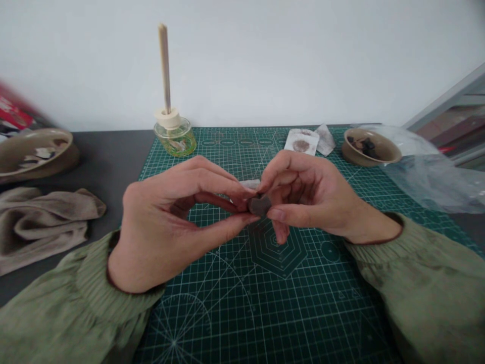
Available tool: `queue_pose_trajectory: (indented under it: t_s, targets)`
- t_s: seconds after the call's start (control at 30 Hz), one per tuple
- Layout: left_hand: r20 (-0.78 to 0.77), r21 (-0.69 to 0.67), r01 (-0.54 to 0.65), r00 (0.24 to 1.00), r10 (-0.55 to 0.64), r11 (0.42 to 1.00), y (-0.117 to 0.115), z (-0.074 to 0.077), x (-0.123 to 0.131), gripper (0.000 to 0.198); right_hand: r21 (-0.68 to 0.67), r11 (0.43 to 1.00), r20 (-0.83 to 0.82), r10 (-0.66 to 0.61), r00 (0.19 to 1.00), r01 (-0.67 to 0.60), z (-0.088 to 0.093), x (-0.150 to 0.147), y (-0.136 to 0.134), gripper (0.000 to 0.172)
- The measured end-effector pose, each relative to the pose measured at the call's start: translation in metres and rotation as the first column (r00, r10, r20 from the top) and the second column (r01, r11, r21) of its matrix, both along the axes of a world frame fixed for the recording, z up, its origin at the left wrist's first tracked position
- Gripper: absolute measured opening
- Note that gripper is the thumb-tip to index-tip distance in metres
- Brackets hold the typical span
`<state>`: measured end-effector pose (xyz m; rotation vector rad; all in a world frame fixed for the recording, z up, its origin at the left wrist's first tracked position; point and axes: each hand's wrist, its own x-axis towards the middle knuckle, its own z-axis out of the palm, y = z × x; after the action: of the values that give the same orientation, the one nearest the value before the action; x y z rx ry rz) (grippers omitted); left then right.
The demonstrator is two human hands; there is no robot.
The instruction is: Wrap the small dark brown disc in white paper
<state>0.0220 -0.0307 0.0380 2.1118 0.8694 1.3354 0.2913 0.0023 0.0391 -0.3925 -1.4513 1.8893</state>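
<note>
A small dark grey-brown lump (259,205), like clay or a stone, is pinched between the fingertips of both hands above the green cutting mat (273,303). My left hand (178,217) comes in from the left with thumb and fingers closed on the lump. My right hand (306,197) grips it from the right, fingers curled. A bit of white paper (250,184) shows just behind the fingertips. Both arms wear green ribbed sleeves.
A glass jar (175,135) with a tall stick stands at the mat's far left. A brown bowl (370,146) of dark pieces, an opened white packet (302,141) and clear plastic (428,172) lie far right. A beige cloth (41,222) and another dish (34,151) lie left.
</note>
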Motion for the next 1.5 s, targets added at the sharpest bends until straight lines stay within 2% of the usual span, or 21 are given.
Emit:
queue_pose_trajectory:
  t_s: [0.13, 0.4, 0.63, 0.87, 0.97, 1.03, 1.1, 1.13, 1.2, 1.27, 1.33, 1.4, 1.5]
  targets:
    - [-0.03, -0.014, -0.005, 1.0, 0.004, 1.0, 0.0, 0.0, -0.002, 0.016, 0.011, 1.0, 0.024, -0.008, 1.0, 0.008, 0.002, 0.0, 0.0, 0.042]
    - [0.004, 0.021, -0.027, 1.0, 0.027, 0.999, 0.0, -0.009, -0.002, 0.019, -0.003, 1.0, 0.026, -0.015, 1.0, 0.015, 0.003, 0.0, -0.001, 0.042]
    - [-0.006, 0.042, -0.055, 0.998, 0.055, 0.998, 0.001, -0.009, -0.002, 0.021, -0.001, 1.0, 0.028, -0.016, 0.999, 0.016, 0.004, -0.001, -0.001, 0.041]
    - [0.017, -0.033, 0.021, 1.0, -0.021, 0.999, 0.0, 0.002, -0.003, 0.017, 0.013, 1.0, 0.04, -0.024, 0.999, 0.024, 0.005, -0.002, -0.001, 0.041]
    - [0.047, -0.054, 0.036, 0.998, -0.034, 0.998, 0.0, 0.001, -0.002, 0.018, 0.035, 0.999, 0.066, -0.04, 0.997, 0.037, 0.005, -0.003, -0.001, 0.042]
    - [0.081, -0.093, 0.062, 0.995, -0.054, 0.994, 0.002, -0.003, -0.003, 0.025, 0.094, 0.992, 0.106, -0.091, 0.99, 0.081, 0.005, -0.003, -0.001, 0.04]
    - [0.075, -0.142, 0.07, 0.995, -0.059, 0.987, 0.006, -0.009, -0.004, 0.038, 0.236, 0.954, 0.164, -0.225, 0.96, 0.183, 0.002, -0.002, 0.0, 0.035]
    - [0.037, -0.148, 0.054, 0.998, -0.049, 0.988, 0.009, -0.011, -0.004, 0.042, 0.342, 0.91, 0.195, -0.312, 0.93, 0.233, 0.001, -0.002, 0.001, 0.031]
    - [-0.12, -0.093, -0.003, 0.993, -0.008, 0.996, 0.015, -0.016, -0.007, 0.038, 0.588, 0.767, 0.247, -0.473, 0.846, 0.257, -0.005, 0.001, 0.005, 0.02]
    - [-0.316, 0.003, -0.032, 0.948, 0.031, 0.999, 0.02, -0.019, -0.01, 0.031, 0.784, 0.6, 0.286, -0.578, 0.764, 0.159, -0.01, 0.004, 0.011, 0.011]
    - [-0.459, 0.046, -0.01, 0.888, 0.03, 0.999, 0.025, -0.022, -0.013, 0.031, 0.872, 0.488, 0.327, -0.631, 0.703, 0.033, -0.016, 0.008, 0.017, 0.009]
    - [-0.534, 0.046, 0.009, 0.846, 0.017, 0.999, 0.027, -0.026, -0.016, 0.035, 0.888, 0.457, 0.372, -0.656, 0.656, -0.046, -0.02, 0.011, 0.021, 0.01]
    - [-0.566, 0.036, 0.019, 0.824, 0.004, 0.999, 0.029, -0.031, -0.018, 0.036, 0.881, 0.464, 0.416, -0.67, 0.615, -0.09, -0.023, 0.013, 0.023, 0.014]
